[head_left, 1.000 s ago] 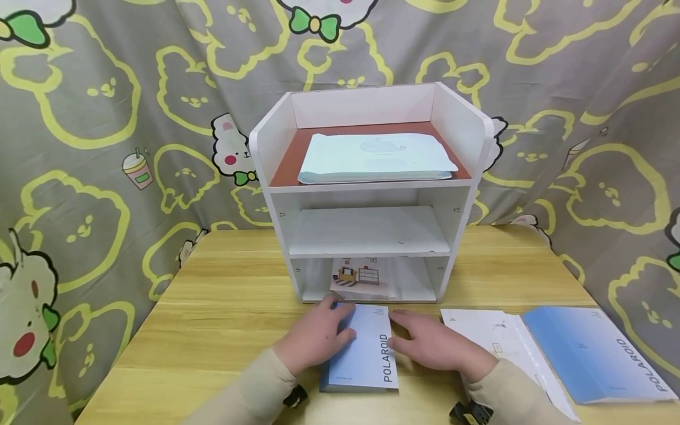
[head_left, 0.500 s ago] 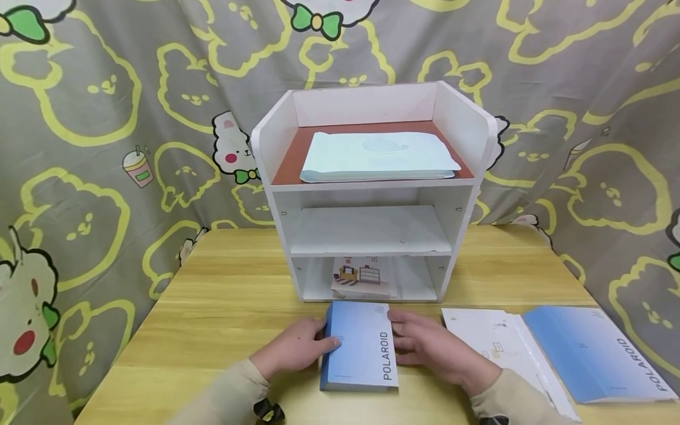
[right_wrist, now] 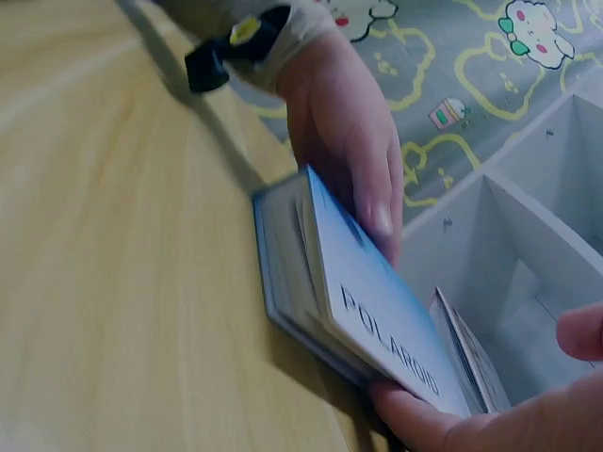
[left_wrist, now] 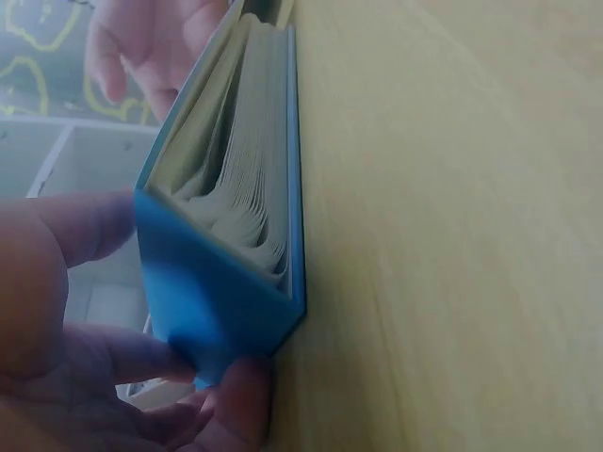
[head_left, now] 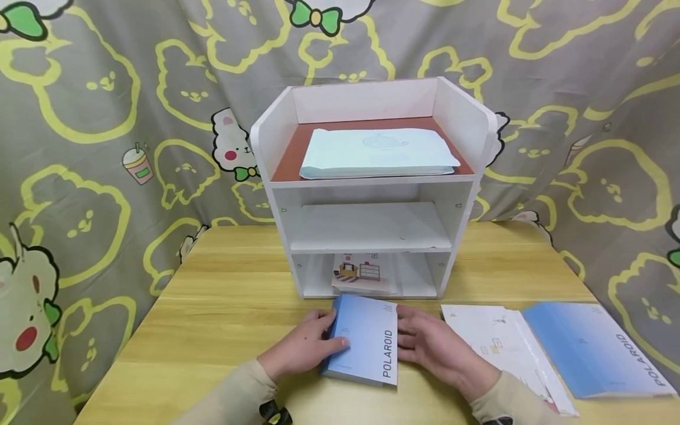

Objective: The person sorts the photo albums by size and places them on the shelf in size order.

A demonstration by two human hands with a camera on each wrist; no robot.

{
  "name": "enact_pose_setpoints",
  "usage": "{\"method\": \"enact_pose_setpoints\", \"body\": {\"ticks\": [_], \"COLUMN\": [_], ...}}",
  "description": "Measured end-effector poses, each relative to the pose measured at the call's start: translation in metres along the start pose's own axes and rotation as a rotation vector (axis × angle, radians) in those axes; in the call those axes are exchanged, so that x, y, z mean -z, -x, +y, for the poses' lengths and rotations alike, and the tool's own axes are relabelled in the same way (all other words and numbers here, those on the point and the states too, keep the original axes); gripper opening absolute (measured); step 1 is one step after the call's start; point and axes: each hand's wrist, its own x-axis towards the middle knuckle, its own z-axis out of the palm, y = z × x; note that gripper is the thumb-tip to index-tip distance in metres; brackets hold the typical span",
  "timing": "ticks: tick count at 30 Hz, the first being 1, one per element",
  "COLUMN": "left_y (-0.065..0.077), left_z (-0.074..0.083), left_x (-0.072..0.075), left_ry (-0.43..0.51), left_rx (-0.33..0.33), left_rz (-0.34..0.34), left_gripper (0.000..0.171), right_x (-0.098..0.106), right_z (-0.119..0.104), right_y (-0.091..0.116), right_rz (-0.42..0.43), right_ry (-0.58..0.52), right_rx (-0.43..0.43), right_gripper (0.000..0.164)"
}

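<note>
A thick blue photo album [head_left: 363, 339] marked POLAROID is in front of the shelf unit. My left hand [head_left: 303, 345] grips its spine side, thumb on the cover and fingers at the spine. In the left wrist view, fingertips press the blue spine [left_wrist: 212, 292], and the page ends show between the covers. At the opposite edge is my right hand [head_left: 438, 345], its fingers fairly straight. The right wrist view has one fingertip [right_wrist: 400, 405] touching the album's edge near the tabletop, while another digit stands off the cover. A shadow lies beneath that edge.
The white shelf unit [head_left: 284, 236] stands behind the album. A pale whale-print packet [head_left: 379, 154] lies on its top, an illustrated booklet [head_left: 358, 273] on its bottom shelf. To the right lie a white booklet [head_left: 496, 342] and a second blue POLAROID album [head_left: 595, 348].
My left hand has drawn back from the cover to the spine side and now grips the album. The album has shifted and tilted slightly. My right fingers have come against its right edge.
</note>
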Motion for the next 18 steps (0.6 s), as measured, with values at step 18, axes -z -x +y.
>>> {"method": "enact_pose_setpoints", "body": {"ticks": [18], "left_y": [-0.001], "left_z": [-0.003], "left_x": [-0.001], "left_ry": [0.058], "left_rx": [-0.063], "left_rz": [0.020], "left_gripper": [0.080], "right_x": [-0.015], "right_z": [0.015], "right_y": [-0.012], "right_rz": [0.092], "right_ry": [0.079], "right_rx": [0.007], "right_gripper": [0.070]}}
